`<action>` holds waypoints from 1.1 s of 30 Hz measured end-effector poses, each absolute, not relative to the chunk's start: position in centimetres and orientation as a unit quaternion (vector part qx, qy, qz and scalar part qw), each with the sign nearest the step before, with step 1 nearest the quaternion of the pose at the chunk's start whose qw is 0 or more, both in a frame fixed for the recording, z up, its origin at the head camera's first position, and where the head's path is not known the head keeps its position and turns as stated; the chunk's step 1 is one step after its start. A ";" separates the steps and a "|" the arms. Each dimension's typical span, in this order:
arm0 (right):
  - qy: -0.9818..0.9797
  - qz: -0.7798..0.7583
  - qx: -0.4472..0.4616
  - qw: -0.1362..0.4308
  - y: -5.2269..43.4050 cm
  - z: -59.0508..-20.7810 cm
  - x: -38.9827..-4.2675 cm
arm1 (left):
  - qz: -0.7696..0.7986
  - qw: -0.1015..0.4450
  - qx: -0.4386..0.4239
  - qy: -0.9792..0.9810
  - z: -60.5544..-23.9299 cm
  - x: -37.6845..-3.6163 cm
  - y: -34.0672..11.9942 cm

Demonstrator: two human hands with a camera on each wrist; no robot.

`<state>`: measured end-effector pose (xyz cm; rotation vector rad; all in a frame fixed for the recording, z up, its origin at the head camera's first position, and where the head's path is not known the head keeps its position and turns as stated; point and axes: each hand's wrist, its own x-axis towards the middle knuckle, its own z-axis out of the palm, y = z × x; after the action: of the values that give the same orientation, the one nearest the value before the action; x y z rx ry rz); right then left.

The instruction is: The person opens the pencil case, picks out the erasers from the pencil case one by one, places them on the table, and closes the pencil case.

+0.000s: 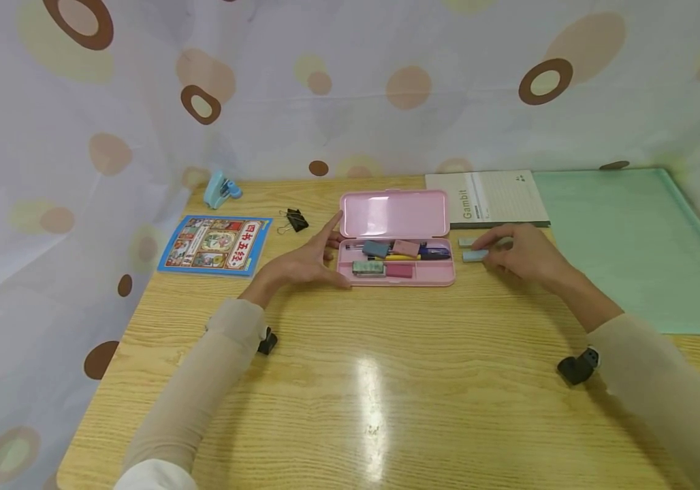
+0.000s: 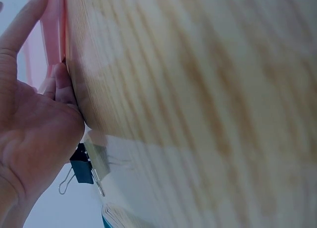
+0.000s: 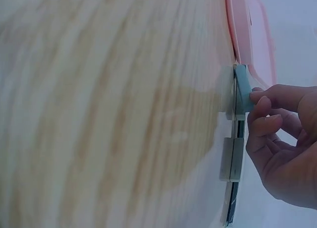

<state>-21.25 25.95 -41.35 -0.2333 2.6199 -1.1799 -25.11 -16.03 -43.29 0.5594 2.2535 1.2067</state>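
One open pink plastic pencil case (image 1: 395,265) lies on the wooden table (image 1: 350,381), lid raised toward the curtain. Its long axis runs left to right across the table. The tray holds several pens and at least four small block-shaped items; an exact count cannot be made out.

Two small pale blue rectangular erasers (image 1: 474,255) lie on the table just beside the right end of the case, one behind the other, both with long axes parallel to the case.

Also on the table: one blue-covered picture book (image 1: 215,245), one black binder clip (image 1: 293,220), one light blue stapler-like tool (image 1: 221,189), one beige notebook with a green spine (image 1: 487,197), and one pale green mat (image 1: 632,245).

Left hand (image 1: 307,258): fingers extended and apart, holding nothing. The fingertips rest against the left end of the case; the index finger reaches up to the lid corner.

Right hand (image 1: 521,253): fingers curled together. In the right wrist view the thumb and fingertips (image 3: 260,106) pinch the nearer eraser (image 3: 242,89), which sits on the table surface close to the case wall (image 3: 247,34).
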 end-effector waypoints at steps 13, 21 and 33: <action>0.861 -0.479 -0.092 0.145 24.7 -41.0 -21.2 | 0.439 0.255 0.208 0.836 -43.1 -25.1 -16.1; 0.832 -0.507 -0.127 0.184 21.1 -40.8 -20.6 | 0.441 0.257 0.206 0.835 -43.2 -25.1 -16.1; 0.834 -0.475 -0.183 0.214 17.1 -41.2 -20.2 | 0.441 0.256 0.210 0.834 -43.2 -25.1 -16.0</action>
<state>-20.22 17.14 -41.17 -0.5070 2.3127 -1.3171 -25.13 -16.03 -43.23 0.5709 2.2641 1.1971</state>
